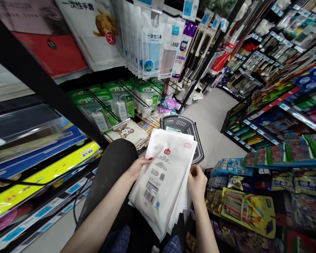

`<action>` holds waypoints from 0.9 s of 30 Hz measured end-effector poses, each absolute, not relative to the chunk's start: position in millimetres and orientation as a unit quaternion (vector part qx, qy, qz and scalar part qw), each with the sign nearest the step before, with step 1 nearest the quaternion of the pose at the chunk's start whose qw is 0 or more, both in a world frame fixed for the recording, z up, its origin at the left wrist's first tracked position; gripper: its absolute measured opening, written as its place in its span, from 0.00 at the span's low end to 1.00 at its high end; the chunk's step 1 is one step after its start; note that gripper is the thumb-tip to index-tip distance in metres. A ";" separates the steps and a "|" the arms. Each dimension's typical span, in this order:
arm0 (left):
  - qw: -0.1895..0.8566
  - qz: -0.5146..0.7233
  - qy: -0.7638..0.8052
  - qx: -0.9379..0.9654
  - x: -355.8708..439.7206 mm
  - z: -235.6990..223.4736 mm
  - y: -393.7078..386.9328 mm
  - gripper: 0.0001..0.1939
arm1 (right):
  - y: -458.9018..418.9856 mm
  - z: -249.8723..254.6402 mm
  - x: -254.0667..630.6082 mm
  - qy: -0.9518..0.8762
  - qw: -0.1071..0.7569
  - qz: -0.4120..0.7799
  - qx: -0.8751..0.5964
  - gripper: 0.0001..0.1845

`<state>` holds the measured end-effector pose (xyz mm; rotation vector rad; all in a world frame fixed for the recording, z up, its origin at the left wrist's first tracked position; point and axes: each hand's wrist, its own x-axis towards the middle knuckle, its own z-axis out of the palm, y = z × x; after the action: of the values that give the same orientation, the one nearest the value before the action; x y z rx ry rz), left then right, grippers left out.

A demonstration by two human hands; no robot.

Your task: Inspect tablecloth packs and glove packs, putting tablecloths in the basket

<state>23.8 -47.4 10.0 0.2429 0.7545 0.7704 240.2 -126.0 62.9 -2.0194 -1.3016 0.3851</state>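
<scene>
A stack of flat white plastic packets [160,179] lies over my lap between my hands, the top one showing a red logo, small print and a barcode. My left hand [138,168] is closed on the stack's left edge, its thumb on the top packet and its other fingers hidden beneath. At the right edge, my right hand [197,182] has its fingers curled in a pinch on the packets. Several packet edges fan out on that side. Just beyond the stack stands a dark shopping basket [197,140], partly covered by the packets.
On the left rack hang a disposable-glove packet [94,31], face-mask packs [151,49] and green-topped power-strip packs [121,102] on hooks. Snack bags [247,211] fill the shelf close to my right arm. A tiled aisle floor [213,109] runs ahead between the racks.
</scene>
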 end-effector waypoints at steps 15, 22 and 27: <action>0.846 0.374 0.362 0.115 22.9 8.9 -48.5 0.12 | -127.5 59.6 235.7 -0.430 0.354 0.194 -0.807 0.08; 0.834 0.390 0.374 0.114 23.1 3.1 -48.1 0.17 | -132.2 61.7 231.6 -0.460 0.340 0.119 -0.812 0.08; 0.838 0.385 0.366 0.122 23.1 3.2 -48.4 0.17 | -131.4 61.1 234.4 -0.489 0.323 0.067 -0.808 0.08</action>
<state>23.1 -48.4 3.2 0.2583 0.7750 0.8139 234.4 -131.4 61.1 -2.1198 -1.2832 0.1765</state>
